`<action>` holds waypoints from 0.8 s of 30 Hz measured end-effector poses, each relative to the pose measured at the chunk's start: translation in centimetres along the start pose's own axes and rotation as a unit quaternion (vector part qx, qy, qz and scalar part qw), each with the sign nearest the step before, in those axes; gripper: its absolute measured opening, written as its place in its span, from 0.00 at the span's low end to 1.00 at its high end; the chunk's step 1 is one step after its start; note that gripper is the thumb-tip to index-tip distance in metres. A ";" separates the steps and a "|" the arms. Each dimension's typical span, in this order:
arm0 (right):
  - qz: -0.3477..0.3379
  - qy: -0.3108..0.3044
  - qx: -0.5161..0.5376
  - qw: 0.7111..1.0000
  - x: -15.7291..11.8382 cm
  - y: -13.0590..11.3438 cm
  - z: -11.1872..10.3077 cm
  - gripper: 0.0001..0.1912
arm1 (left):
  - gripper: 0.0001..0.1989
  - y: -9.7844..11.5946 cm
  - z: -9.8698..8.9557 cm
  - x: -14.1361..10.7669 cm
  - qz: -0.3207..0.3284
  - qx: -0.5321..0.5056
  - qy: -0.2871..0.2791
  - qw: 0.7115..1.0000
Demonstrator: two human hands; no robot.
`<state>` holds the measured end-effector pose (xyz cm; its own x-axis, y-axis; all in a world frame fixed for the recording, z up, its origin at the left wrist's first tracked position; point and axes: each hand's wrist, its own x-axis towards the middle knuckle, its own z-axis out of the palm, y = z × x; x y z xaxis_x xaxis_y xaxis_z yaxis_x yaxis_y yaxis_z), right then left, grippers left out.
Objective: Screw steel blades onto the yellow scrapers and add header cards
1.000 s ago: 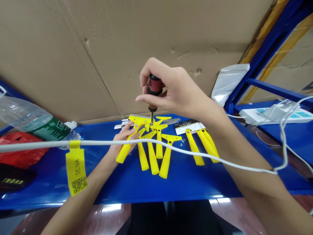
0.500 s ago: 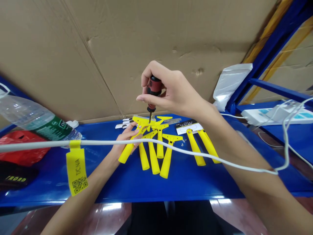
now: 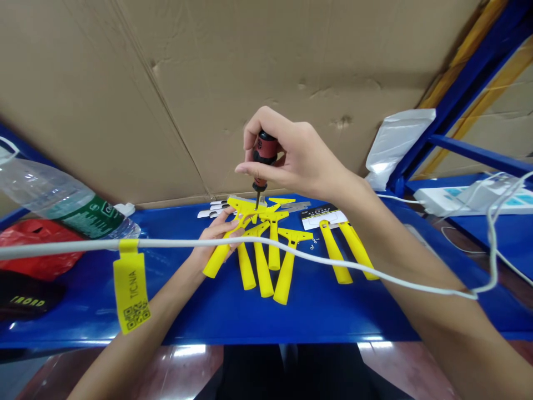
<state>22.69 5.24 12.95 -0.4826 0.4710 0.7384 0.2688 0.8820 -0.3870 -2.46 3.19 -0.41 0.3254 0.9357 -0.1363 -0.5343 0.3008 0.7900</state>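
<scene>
My right hand [image 3: 297, 158] grips a red and black screwdriver [image 3: 264, 158] upright, its tip down on the head of a yellow plastic scraper [image 3: 227, 236]. My left hand [image 3: 216, 236] holds that scraper by its handle on the blue shelf [image 3: 291, 316]. Several more yellow scraper handles [image 3: 270, 255] lie side by side just right of it, and two others [image 3: 347, 250] lie farther right. Thin metal blades [image 3: 214, 211] and a black and white card [image 3: 322, 215] rest behind them.
A white cable [image 3: 291, 253] with a yellow tag [image 3: 131, 291] stretches across in front of my arms. A plastic water bottle [image 3: 62, 203] and a red bag [image 3: 33, 247] lie at the left. A white power strip [image 3: 466, 197] sits at the right. Cardboard [image 3: 250, 72] backs the shelf.
The screwdriver and my right hand have sunk slightly toward the scraper head. My left hand keeps its hold on the same scraper. The view has shifted a little.
</scene>
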 end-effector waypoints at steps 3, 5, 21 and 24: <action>-0.007 0.006 -0.007 1.000 0.0 0.1 0.1 0.19 | 0.25 0.0 -0.1 0.0 0.005 0.000 0.005 1.000; -0.009 0.009 -0.013 1.000 0.0 0.1 0.1 0.18 | 0.26 -0.1 -0.2 -0.1 0.006 0.004 0.004 1.000; -0.024 0.022 -0.024 0.999 0.1 0.4 0.4 0.19 | 0.28 -0.3 -0.9 0.1 0.001 0.044 -0.008 0.999; -0.026 0.023 -0.024 0.999 0.1 0.5 0.4 0.19 | 0.28 -0.2 -0.9 0.0 0.003 0.045 -0.004 0.999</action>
<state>22.40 5.73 12.64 -0.4578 0.4225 0.7822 0.2841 0.9033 -0.3216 -2.98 3.31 -1.12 0.3295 0.9356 -0.1264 -0.4640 0.2770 0.8414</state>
